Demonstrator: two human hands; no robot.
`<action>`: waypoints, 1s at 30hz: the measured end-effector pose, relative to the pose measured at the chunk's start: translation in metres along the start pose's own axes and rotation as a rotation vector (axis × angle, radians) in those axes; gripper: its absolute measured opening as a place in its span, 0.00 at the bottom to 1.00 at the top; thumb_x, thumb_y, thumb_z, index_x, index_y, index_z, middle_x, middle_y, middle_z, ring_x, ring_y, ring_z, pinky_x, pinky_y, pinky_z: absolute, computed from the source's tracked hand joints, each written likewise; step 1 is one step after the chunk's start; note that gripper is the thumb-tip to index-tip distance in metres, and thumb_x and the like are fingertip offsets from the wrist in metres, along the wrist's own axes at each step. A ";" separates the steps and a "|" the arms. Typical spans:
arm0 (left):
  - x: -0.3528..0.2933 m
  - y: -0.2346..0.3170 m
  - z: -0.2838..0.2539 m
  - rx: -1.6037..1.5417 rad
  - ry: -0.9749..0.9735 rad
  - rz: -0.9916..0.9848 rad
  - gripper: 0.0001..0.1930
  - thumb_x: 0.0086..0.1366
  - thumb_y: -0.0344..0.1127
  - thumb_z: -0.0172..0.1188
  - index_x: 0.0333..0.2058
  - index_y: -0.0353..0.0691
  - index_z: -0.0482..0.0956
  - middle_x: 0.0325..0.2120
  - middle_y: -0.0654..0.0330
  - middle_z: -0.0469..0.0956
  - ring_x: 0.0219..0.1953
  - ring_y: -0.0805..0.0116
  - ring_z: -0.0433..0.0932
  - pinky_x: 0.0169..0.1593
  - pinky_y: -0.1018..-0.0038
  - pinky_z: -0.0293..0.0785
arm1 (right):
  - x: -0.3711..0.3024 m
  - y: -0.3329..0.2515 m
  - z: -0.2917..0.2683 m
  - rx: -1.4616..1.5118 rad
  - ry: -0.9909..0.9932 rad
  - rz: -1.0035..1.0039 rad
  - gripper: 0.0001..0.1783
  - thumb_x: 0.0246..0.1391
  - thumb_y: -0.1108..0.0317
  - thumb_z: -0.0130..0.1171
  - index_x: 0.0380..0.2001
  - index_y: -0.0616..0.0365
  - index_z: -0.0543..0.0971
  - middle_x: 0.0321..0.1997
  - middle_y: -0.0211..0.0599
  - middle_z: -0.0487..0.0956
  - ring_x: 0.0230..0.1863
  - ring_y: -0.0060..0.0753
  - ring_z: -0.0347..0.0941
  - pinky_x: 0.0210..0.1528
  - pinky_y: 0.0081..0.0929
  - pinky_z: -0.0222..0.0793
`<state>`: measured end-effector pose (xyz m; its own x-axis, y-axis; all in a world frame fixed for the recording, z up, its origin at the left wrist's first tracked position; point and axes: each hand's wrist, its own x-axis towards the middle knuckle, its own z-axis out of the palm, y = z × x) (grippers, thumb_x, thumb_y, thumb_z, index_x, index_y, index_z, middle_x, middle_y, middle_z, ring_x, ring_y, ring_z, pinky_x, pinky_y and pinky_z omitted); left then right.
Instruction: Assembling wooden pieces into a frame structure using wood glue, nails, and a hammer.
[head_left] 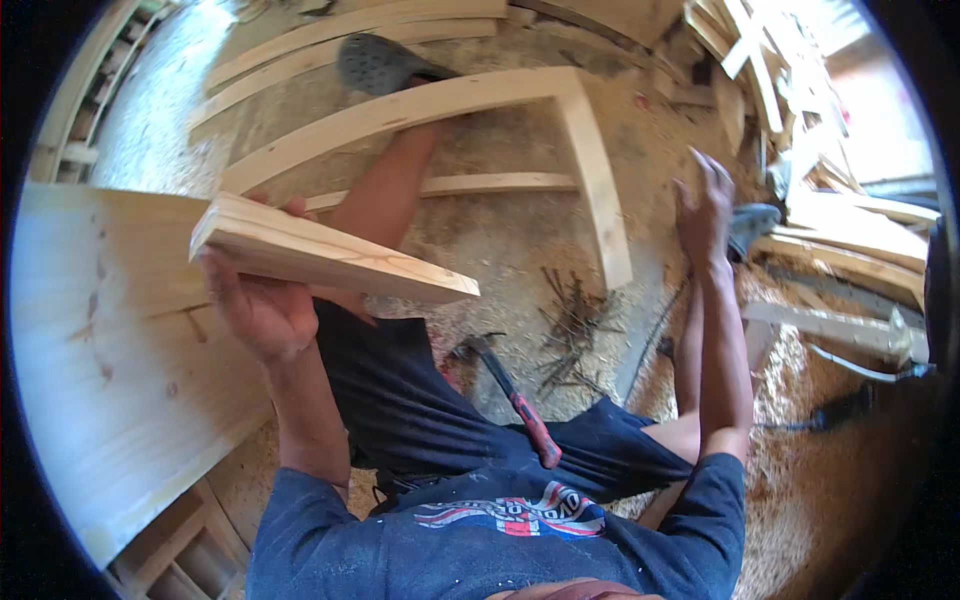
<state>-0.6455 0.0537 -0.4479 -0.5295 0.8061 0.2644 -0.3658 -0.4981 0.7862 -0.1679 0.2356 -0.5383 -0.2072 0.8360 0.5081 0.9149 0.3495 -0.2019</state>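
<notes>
My left hand (262, 312) is closed around one end of a short, pale wooden board (340, 252), raised at left and pointing rightward. The thumb and fingers wrap its near end. My right hand (708, 212) is lifted at the right, fingers stretched and apart, holding nothing. Between the hands and farther off, a partly joined wooden frame (590, 170) lies on the floor. A claw hammer (515, 395) with a red and black handle rests by my shorts. Beyond its handle, several long nails (570, 330) lie in a loose heap.
A wide wooden panel (110, 340) stands at left. Long planks (400, 32) lie at the far side near my shoe (378, 66). Scrap wood (850, 225) is piled at right, beside sawdust (790, 480) and a dark power tool with a cord (845, 408).
</notes>
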 end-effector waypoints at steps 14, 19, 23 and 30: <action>-0.005 0.186 -0.013 -0.006 0.269 0.526 0.29 0.77 0.53 0.47 0.65 0.36 0.65 0.65 0.50 0.67 0.64 0.48 0.69 0.64 0.49 0.71 | 0.156 -0.227 0.069 -0.314 -0.402 -0.539 0.29 0.52 0.68 0.63 0.59 0.52 0.71 0.57 0.48 0.75 0.63 0.50 0.70 0.59 0.55 0.68; -0.025 0.240 -0.005 0.155 0.219 0.640 0.29 0.74 0.50 0.55 0.58 0.26 0.71 0.51 0.44 0.78 0.53 0.47 0.79 0.60 0.55 0.74 | 0.158 -0.173 -0.078 -0.383 0.086 -0.421 0.36 0.48 0.62 0.69 0.61 0.50 0.71 0.50 0.45 0.75 0.53 0.50 0.72 0.53 0.50 0.69; -0.051 0.269 0.023 0.389 0.165 0.671 0.29 0.73 0.47 0.58 0.57 0.21 0.71 0.52 0.40 0.77 0.57 0.42 0.77 0.61 0.53 0.73 | 0.137 -0.131 -0.184 -0.307 0.437 -0.475 0.34 0.50 0.57 0.68 0.61 0.45 0.71 0.46 0.43 0.74 0.45 0.49 0.74 0.44 0.48 0.74; -0.020 0.316 0.034 0.452 0.100 0.695 0.22 0.71 0.41 0.62 0.55 0.30 0.76 0.50 0.53 0.79 0.52 0.62 0.79 0.55 0.67 0.77 | 0.100 -0.129 -0.279 -0.175 0.755 -0.797 0.30 0.51 0.76 0.62 0.60 0.60 0.72 0.56 0.43 0.76 0.59 0.41 0.71 0.65 0.39 0.64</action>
<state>-0.7246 -0.1085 -0.1856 -0.5945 0.3198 0.7378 0.4004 -0.6779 0.6165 -0.2103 0.1560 -0.2276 -0.5480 -0.0948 0.8311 0.6622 0.5579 0.5003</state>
